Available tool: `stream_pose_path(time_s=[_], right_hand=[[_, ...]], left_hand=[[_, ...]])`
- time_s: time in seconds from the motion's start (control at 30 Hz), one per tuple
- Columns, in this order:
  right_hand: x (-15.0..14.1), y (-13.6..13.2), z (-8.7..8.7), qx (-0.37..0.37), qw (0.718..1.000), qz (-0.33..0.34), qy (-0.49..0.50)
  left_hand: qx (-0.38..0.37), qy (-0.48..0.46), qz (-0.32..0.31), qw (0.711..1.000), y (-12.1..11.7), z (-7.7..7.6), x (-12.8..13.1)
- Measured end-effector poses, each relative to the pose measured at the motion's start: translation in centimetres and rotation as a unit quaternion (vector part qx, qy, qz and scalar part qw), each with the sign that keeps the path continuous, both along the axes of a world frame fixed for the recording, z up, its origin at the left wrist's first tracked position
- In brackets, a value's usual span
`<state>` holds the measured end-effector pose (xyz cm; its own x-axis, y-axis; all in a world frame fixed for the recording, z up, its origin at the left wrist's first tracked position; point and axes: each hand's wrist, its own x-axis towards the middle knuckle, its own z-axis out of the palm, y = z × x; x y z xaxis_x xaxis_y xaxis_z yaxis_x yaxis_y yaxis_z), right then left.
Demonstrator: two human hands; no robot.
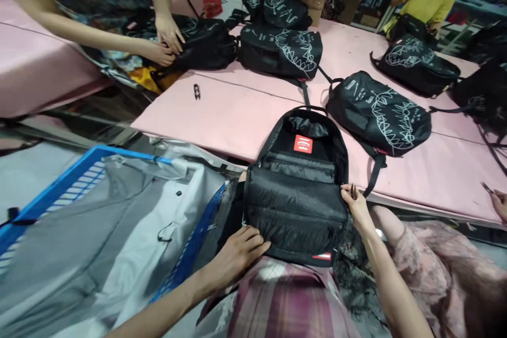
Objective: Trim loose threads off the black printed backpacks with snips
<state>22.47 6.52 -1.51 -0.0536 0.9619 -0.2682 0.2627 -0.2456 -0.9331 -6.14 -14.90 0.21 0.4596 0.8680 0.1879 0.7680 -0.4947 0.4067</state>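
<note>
A black backpack (295, 190) lies unzipped in front of me, half on my lap and half against the table edge. Its front panel is folded down toward me, showing mesh and zip pockets, and a red label sits inside. My left hand (246, 248) grips the lower left edge of that panel, fingers over the fabric. On the opposite side my right hand (354, 205) pinches the panel's upper right edge. Small dark pointed tips, apparently thread snips (353, 190), stick out from the right hand; their handles are hidden in it.
Several black backpacks with white drawings, one nearest (380, 111), lie on the pink table (206, 121). A small dark object (197, 92) rests there too. Left of me stands a blue crate (85, 161) lined with grey fabric. Co-workers' hands (168, 42) handle another bag; a hand with snips (499, 203) shows at right.
</note>
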Motion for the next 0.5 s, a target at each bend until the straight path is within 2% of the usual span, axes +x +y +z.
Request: stream_pose_path(time_s=[0.17,0.3,0.4,0.5], right_hand=[[0.6,0.1,-1.3,0.002,0.999,-0.032,0.011],[0.1,0.0,-1.2,-0.003,0.999,-0.05,0.005],[-0.7,-1.3,-0.3,0.015,0.997,-0.074,0.006],[-1.5,-4.0,0.6,0.021,0.995,-0.092,0.03]], left_hand=[[0.045,-0.013,0.014,0.999,-1.3,-0.2,-0.2],[0.049,-0.009,0.025,0.998,-1.5,-0.7,-0.2],[0.079,0.004,0.037,0.996,-0.5,-1.2,0.8],[0.102,-0.018,0.017,0.994,1.8,-0.7,3.5]])
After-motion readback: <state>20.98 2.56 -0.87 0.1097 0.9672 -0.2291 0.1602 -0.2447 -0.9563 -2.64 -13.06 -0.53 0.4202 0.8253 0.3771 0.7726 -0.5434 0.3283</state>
